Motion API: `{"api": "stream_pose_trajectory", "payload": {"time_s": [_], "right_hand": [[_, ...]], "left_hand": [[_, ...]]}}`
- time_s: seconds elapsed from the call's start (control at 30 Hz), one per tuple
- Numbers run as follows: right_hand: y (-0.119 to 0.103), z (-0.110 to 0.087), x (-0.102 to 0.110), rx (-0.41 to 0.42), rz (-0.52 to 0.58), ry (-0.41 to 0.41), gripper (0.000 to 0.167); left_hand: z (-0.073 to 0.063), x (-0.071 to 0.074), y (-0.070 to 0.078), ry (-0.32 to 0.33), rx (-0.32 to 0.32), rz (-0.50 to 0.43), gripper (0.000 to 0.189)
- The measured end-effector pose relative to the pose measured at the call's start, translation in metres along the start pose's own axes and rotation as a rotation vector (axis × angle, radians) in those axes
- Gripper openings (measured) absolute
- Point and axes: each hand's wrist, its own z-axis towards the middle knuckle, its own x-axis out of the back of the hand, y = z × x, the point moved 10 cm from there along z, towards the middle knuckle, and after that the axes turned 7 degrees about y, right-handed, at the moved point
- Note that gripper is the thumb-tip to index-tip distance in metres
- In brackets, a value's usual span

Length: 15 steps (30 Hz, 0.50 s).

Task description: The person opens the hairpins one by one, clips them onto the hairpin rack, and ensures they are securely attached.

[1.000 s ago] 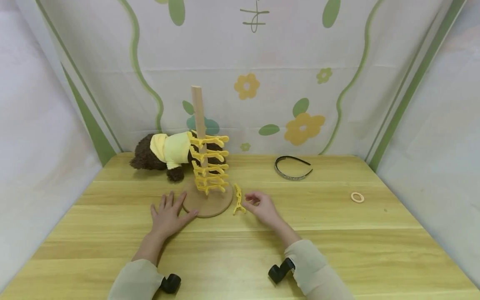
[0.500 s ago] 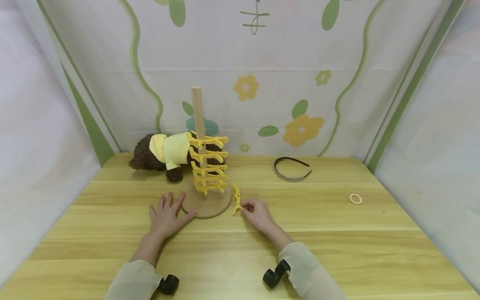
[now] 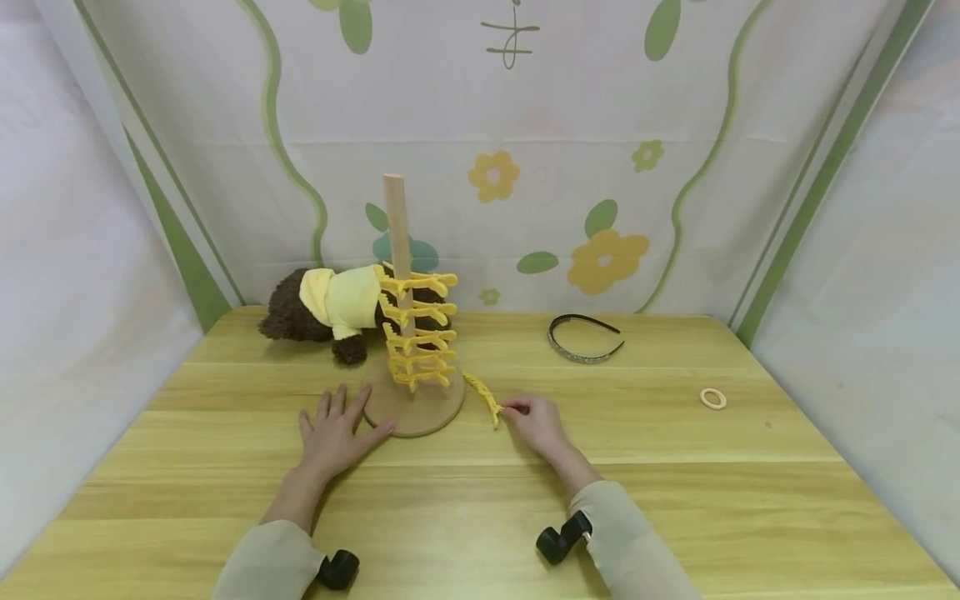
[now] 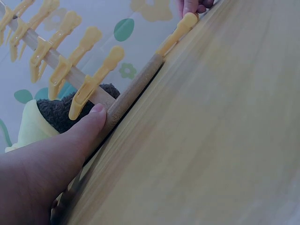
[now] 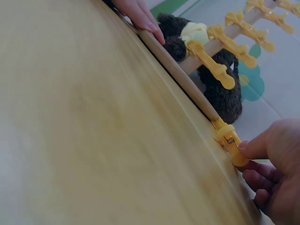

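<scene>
A yellow hair clip (image 3: 483, 395) lies low over the tabletop, just right of a round wooden base (image 3: 414, 417). The thumb and fingers of my right hand (image 3: 537, 423) pinch its handle end, as the right wrist view shows at the clip (image 5: 229, 144). From the base rises a wooden post (image 3: 397, 225), with several yellow clips (image 3: 420, 312) fixed along it one above another. My left hand (image 3: 332, 440) rests with spread fingers at the base's left edge, and its thumb (image 4: 96, 117) touches the rim.
Behind the post a dark brown plush toy in a yellow top (image 3: 352, 296) lies on its side. A sparkly headband (image 3: 581, 357) sits at the back right. A small pale ring (image 3: 713, 398) lies far right on the wooden table (image 3: 465, 533).
My right hand has closed its fingertips on the loose clip's handle end. That end has swung to the right, so the clip now slants. My left hand stays in place.
</scene>
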Motion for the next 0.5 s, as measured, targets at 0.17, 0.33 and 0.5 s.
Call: {"api": "stream_pose_trajectory", "payload": {"time_s": [0.17, 0.33, 0.5], "right_hand": [[0.006, 0.003, 0.005, 0.011, -0.031, 0.004, 0.014], [0.005, 0.001, -0.003, 0.074, -0.188, -0.072, 0.044], [0.002, -0.001, -0.003, 0.097, -0.247, -0.088, 0.048]], "left_hand": [[-0.001, 0.002, 0.002, 0.002, 0.000, -0.002, 0.083], [-0.001, 0.004, 0.004, 0.004, -0.002, 0.004, 0.083], [-0.001, 0.004, 0.002, 0.002, 0.002, 0.013, 0.084]]}}
